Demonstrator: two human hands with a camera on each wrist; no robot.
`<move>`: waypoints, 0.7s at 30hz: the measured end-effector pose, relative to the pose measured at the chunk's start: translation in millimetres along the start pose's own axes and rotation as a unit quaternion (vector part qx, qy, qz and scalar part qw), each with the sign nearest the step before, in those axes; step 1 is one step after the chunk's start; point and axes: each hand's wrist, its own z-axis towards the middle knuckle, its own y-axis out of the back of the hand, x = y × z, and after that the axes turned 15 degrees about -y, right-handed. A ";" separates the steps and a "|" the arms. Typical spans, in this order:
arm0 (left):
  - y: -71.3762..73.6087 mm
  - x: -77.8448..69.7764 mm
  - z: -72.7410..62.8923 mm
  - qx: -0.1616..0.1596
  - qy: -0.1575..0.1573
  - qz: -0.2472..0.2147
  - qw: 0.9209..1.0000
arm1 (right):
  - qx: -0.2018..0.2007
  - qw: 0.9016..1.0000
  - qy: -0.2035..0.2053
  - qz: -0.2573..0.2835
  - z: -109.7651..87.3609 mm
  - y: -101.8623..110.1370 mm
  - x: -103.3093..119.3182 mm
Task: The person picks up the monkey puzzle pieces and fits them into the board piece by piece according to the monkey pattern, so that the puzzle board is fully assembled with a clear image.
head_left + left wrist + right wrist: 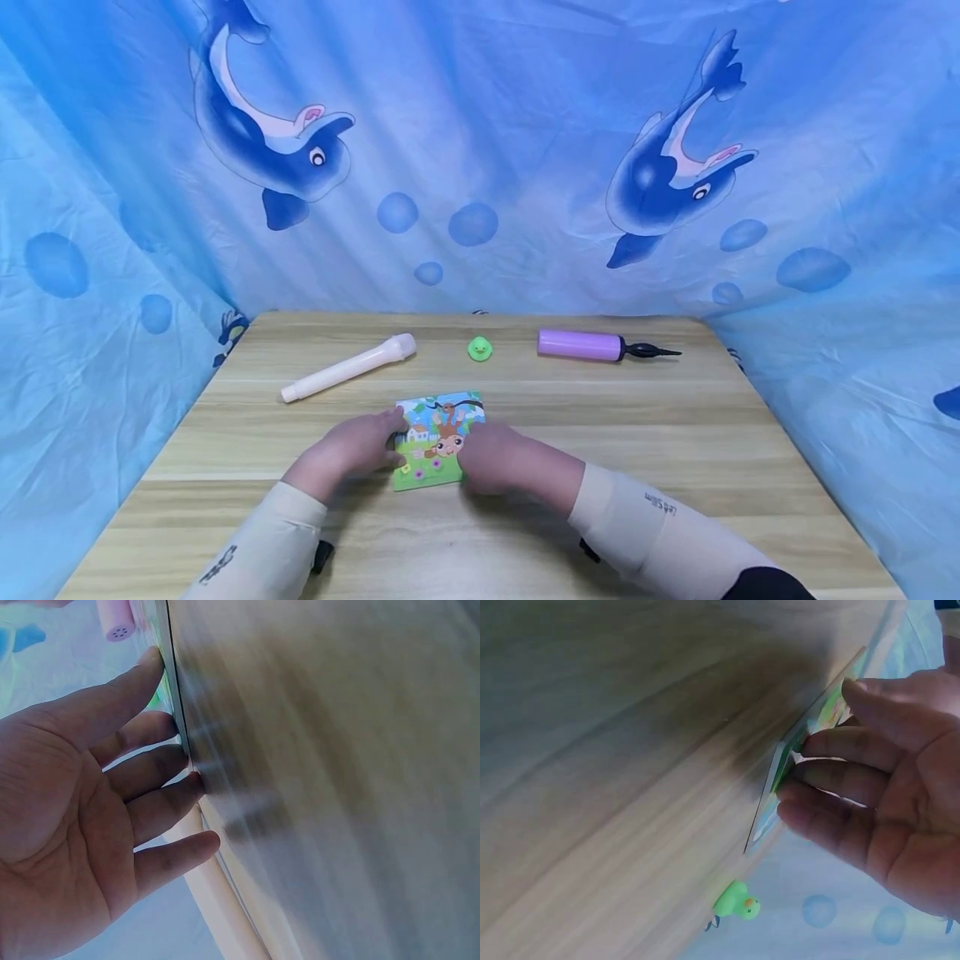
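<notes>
A square picture board [429, 442] with a cartoon monkey, a house and flowers lies on the table, slightly turned. At its left side my left hand [362, 443] touches the edge with fingers spread; the left wrist view shows its fingertips [187, 754] along the board's thin side. My right hand [491, 457] is over the board's right edge and covers part of the picture. In the right wrist view its fingers [847, 780] reach the board's face near a corner, the thumb apart from them.
Behind the board stands a small green toy duck [480, 348]. A white microphone-shaped stick [348, 368] lies back left, and a purple hand pump [581, 345] with a black nozzle back right. A blue dolphin-print curtain [480, 150] surrounds the wooden table [637, 417].
</notes>
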 end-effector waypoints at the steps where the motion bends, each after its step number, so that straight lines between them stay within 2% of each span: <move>1: -0.1 0.3 -0.1 0.000 0.000 0.001 1.000 | 0.008 1.000 -0.003 0.004 -1.3 -0.2 -0.2; 6: 0.7 1.0 0.5 -0.001 0.002 0.005 1.000 | -0.003 1.000 0.029 0.007 -3.6 -3.1 -8.8; 10: 1.0 -0.3 2.4 -0.007 0.003 0.013 1.000 | 0.011 0.998 0.051 0.029 -4.3 -3.2 -19.1; 13: 0.7 -2.2 5.7 -0.013 -0.001 0.022 1.000 | 0.026 0.997 0.051 0.043 -5.2 -1.7 -23.9; 21: -0.4 -11.3 18.5 -0.015 -0.020 0.037 0.999 | 0.028 0.996 0.045 0.066 -10.6 -2.5 -32.0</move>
